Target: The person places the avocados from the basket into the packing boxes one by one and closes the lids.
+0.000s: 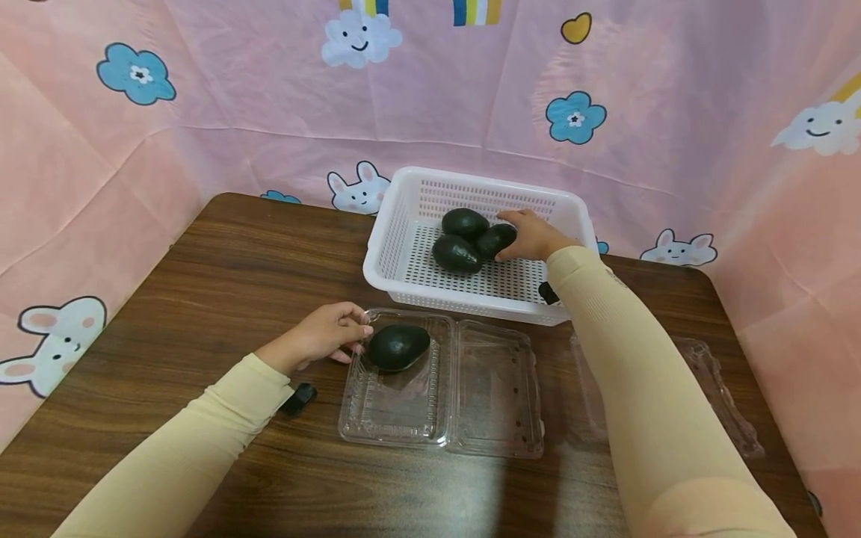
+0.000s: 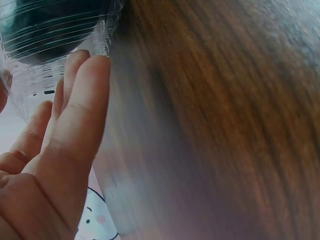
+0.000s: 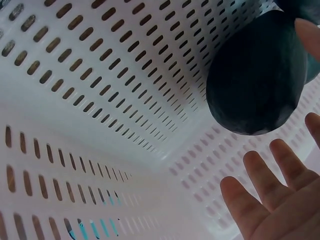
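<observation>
My right hand (image 1: 531,235) reaches into a white perforated basket (image 1: 480,302), its fingers spread beside a dark green avocado (image 1: 496,240). In the right wrist view, a gap shows between several fingertips (image 3: 235,192) and that avocado (image 3: 255,75). Two more avocados, one at the back (image 1: 464,223) and one in front (image 1: 457,255), lie against it. My left hand (image 1: 328,332) is at the left rim of an opened clear plastic clamshell (image 1: 403,430), with fairly straight fingers close to its wall. Inside its left half lies one avocado (image 1: 399,348).
A second clear plastic container (image 1: 723,396) lies on the right of the brown wooden table (image 1: 282,478), partly hidden by my right forearm. Pink patterned cloth (image 1: 457,97) hangs behind the table and along both sides.
</observation>
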A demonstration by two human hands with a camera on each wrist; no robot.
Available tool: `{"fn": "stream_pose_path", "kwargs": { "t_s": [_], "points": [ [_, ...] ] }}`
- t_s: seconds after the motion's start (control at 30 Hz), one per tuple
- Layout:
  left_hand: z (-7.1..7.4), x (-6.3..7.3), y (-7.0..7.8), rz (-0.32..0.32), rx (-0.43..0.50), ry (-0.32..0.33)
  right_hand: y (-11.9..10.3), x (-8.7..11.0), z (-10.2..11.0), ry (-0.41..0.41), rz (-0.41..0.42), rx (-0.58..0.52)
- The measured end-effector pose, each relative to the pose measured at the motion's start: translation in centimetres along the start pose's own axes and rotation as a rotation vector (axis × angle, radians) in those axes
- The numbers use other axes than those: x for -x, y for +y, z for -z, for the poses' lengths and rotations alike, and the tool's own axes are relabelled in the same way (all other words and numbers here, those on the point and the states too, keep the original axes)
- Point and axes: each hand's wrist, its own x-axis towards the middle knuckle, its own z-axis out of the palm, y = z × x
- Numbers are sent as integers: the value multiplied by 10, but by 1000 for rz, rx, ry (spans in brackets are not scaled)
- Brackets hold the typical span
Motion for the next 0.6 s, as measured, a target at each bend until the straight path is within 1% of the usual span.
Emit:
{"fn": "stream_pose_path", "kwargs": {
  "t_s": [0.6],
  "points": [
    [2,-3,-6,8,-6,13,-2,-9,-9,-26,11,56]
  ]
}}
